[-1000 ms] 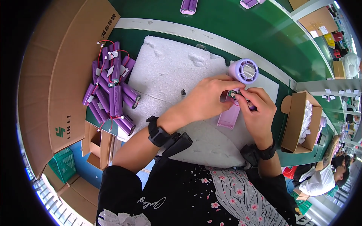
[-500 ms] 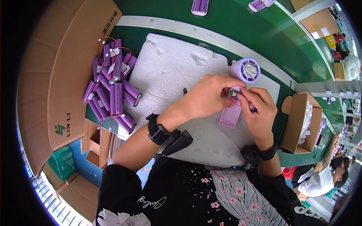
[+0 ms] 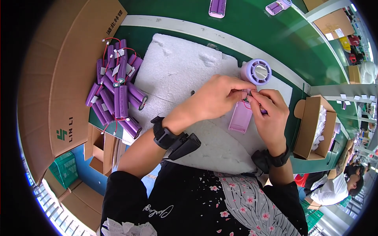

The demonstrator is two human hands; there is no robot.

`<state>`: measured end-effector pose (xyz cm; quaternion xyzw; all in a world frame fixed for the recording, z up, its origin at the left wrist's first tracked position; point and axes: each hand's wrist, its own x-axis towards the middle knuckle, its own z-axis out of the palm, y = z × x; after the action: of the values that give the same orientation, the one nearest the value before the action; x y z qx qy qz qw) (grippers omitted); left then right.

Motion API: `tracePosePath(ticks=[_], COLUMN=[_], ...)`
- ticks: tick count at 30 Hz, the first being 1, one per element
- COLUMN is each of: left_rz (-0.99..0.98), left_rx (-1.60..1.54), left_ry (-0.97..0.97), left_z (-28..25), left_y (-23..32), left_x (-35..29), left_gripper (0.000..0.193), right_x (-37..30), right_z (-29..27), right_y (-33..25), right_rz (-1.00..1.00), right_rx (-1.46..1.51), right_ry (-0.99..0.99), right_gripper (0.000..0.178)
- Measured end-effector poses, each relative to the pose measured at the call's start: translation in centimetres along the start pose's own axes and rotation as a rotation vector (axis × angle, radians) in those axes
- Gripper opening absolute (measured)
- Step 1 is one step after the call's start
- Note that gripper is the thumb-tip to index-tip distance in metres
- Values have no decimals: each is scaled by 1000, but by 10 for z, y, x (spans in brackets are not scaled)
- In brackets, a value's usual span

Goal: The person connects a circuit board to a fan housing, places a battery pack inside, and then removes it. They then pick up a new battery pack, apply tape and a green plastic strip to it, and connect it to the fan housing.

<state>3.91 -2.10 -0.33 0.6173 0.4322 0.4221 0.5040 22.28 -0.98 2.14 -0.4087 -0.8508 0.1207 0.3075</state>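
A lilac handheld fan (image 3: pixel 256 72) lies on the white foam sheet, its round head away from me and its open handle shell (image 3: pixel 240 118) toward me. My left hand (image 3: pixel 222 94) is closed in a pinch at the neck of the fan, on a small green circuit board (image 3: pixel 248 96) that the fingertips mostly cover. Against it, the thumb and forefinger of my right hand (image 3: pixel 271 112) also pinch. A dark purple battery (image 3: pixel 263 111) shows partly under the right fingers; most of it is hidden. Near the board runs a thin red wire (image 3: pixel 246 105).
Purple batteries (image 3: pixel 120 86) with red wires lie piled left of the foam sheet (image 3: pixel 181 67). A tall cardboard box (image 3: pixel 75 78) borders them. An open carton (image 3: pixel 315 129) with white pieces stands right. Two more lilac shells (image 3: pixel 217 8) (image 3: pixel 277 7) with batteries lie beyond the pale rail.
My left thumb and fingers have closed in over the circuit board, which showed more plainly before. The two shells beyond the rail have shifted right and slightly nearer.
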Motion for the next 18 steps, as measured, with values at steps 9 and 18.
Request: tracePosePath(ticks=[9, 18], left_rz=[94, 146], left_rx=[144, 156], left_ry=[-13, -46], left_z=[-2, -7], left_y=[3, -3], left_x=[6, -4], left_gripper=[26, 31], right_x=[6, -5], right_z=[-10, -45], right_y=[13, 17], right_rz=[422, 475], right_rx=[247, 659], right_ry=[-210, -549], right_gripper=[24, 49])
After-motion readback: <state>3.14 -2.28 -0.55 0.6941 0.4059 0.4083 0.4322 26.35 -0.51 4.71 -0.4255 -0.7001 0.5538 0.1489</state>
